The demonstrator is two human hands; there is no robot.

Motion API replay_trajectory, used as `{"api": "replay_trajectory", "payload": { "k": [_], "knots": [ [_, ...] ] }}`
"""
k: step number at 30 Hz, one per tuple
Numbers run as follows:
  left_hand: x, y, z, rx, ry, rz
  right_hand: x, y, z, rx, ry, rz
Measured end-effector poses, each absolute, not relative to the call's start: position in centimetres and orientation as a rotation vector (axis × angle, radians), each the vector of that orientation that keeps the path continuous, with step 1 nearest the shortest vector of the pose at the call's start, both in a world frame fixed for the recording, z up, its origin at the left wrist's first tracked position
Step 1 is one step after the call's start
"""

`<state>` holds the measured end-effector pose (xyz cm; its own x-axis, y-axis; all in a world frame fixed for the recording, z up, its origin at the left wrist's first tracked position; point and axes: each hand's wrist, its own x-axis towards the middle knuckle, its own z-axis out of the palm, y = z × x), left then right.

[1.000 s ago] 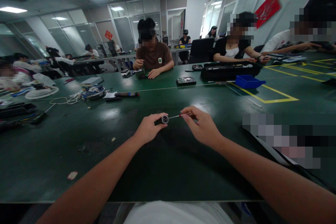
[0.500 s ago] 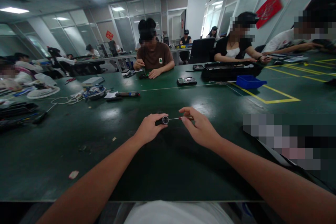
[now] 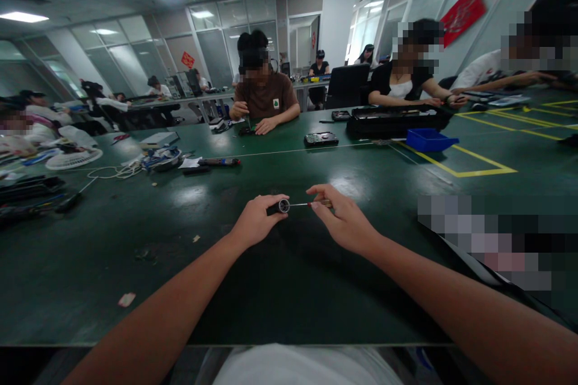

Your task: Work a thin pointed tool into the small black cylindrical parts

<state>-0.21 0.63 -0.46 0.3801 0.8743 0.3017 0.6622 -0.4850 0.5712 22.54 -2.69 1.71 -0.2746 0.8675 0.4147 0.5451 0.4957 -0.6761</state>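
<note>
Between thumb and fingers, my left hand (image 3: pixel 258 219) grips a small black cylindrical part (image 3: pixel 282 206) with a pale ring on its end, above the green table (image 3: pixel 289 289). My right hand (image 3: pixel 345 216) is closed on the handle of a thin screwdriver (image 3: pixel 321 203), with the index finger raised along it. The screwdriver's metal shaft points left and its tip meets the ringed end of the black part. Whether the tip sits inside the part is too small to tell.
At the left lie a pen-like tool (image 3: pixel 220 162), a cable bundle (image 3: pixel 161 158) and a white fan grille (image 3: pixel 74 158). Beyond my hands are a hard drive (image 3: pixel 321 139), a blue bin (image 3: pixel 428 140) and a long black housing (image 3: pixel 392 123). A person (image 3: pixel 266 93) sits opposite.
</note>
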Motion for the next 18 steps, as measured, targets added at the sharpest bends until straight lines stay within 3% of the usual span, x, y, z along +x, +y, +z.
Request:
{"api": "replay_trajectory", "payload": {
  "k": [10, 18],
  "knots": [
    [0.1, 0.6, -0.6, 2.319, 1.352, 0.770, 22.2, -2.8, 1.3, -1.097, -1.737, 0.592],
    [-0.1, 0.6, -0.1, 2.424, 1.301, 0.824, 22.6, -0.2, 0.0, -1.021, -1.155, 1.217]
  ]
}}
